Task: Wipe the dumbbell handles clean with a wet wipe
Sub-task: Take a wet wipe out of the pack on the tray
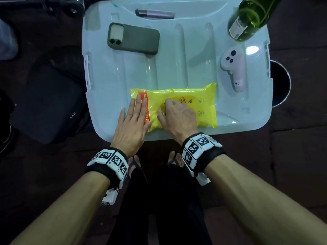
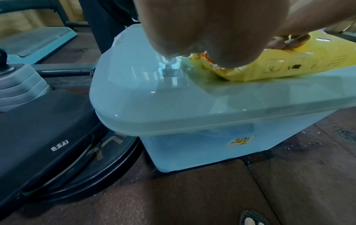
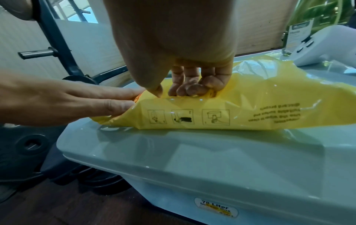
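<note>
step: getting a wipe out of the wet wipe pack (image 1: 177,105), judged from hand placement; no wipe out yet
pack location: lies flat on the near edge of the storage box lid (image 1: 177,68), which serves as the surface
dumbbell: not identifiable in any view; a dark weight plate (image 3: 30,143) sits on the floor left of the box
left hand (image 1: 131,124): flat, fingers (image 1: 139,106) straight, pressing the orange-banded left end of the pack down; holds nothing
right hand (image 1: 178,117): fingers (image 3: 189,88) curled down onto the pack top near its middle, tips bunched with the thumb; looks like a pinch at the flap or film, but the opening itself is hidden under the hand
how to do it well: keep the left palm weighting the pack so it doesn't lift with the pull; peel the flap back low and slow, then pinch a single wipe corner and draw it straight up
risk: pack film is slick and crinkled, fingers may slip or drag out a clump of wipes
clutter: phone (image 1: 133,38), white controller (image 1: 233,68), green bottle (image 1: 251,16) stand farther back on the lid, well apart from the hands; keep the pull away from the bottle
progress: early, handles untouched
</note>
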Demonstrator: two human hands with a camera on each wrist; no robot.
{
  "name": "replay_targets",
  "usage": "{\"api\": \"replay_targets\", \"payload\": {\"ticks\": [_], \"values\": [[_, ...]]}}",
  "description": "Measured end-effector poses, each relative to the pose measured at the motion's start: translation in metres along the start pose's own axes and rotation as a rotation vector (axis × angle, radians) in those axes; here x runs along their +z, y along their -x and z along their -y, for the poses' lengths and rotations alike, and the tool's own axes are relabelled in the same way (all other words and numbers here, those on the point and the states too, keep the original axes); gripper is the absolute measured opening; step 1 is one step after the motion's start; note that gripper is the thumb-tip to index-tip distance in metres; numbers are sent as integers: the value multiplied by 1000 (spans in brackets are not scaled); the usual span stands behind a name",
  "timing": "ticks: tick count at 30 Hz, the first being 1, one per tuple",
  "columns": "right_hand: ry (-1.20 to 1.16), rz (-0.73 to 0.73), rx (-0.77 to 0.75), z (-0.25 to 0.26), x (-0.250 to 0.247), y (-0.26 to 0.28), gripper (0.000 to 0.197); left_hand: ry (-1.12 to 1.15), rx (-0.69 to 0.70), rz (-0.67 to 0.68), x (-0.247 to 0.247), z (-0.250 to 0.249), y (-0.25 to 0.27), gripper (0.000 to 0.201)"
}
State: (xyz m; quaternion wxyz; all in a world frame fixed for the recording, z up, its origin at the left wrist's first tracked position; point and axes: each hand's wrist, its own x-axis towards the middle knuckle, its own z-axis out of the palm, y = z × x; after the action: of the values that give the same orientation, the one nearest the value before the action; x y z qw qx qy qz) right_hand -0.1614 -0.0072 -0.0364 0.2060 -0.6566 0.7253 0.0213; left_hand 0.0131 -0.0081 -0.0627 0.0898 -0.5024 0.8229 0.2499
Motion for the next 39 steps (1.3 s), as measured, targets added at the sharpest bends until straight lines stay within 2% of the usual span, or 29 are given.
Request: {"api": "replay_targets", "payload": {"ticks": [3,5,10,14,16,17,19,21,24,30,34,39], "values": [[-113,-15,-51,0,-1,2,20,16,-10,-1,1,1,0,63],[-205,-21,-35,-5,-5,5,17,-12,-9,0,2,3,0,64],[-410,-80,168,-39,-19,17,31,9,-12,25,0,5,-1,67],[-480,-157,347,-82,-30,22,27,64,-34,57,-6,0,0,67],[-493,-182,373,-93,-32,22,24,97,-53,-13,-12,-5,0,65],[-507,-166,357,-94,-33,22,21,112,-33,-100,-16,-7,-2,59],[-530,-125,318,-94,-32,20,16,120,60,-276,-23,-15,-11,35],[-558,-125,320,-95,-32,18,14,123,151,-340,-28,-26,-26,16],[-612,-140,341,-97,-34,16,13,117,216,-276,-30,-46,-50,4],[-621,-86,312,-107,-36,18,13,109,101,-56,-40,-61,-74,9],[-609,-76,287,-111,-35,17,14,95,114,88,-55,-58,-84,14],[-621,-59,297,-109,-34,17,17,-16,179,126,-50,-62,-83,18]]}}
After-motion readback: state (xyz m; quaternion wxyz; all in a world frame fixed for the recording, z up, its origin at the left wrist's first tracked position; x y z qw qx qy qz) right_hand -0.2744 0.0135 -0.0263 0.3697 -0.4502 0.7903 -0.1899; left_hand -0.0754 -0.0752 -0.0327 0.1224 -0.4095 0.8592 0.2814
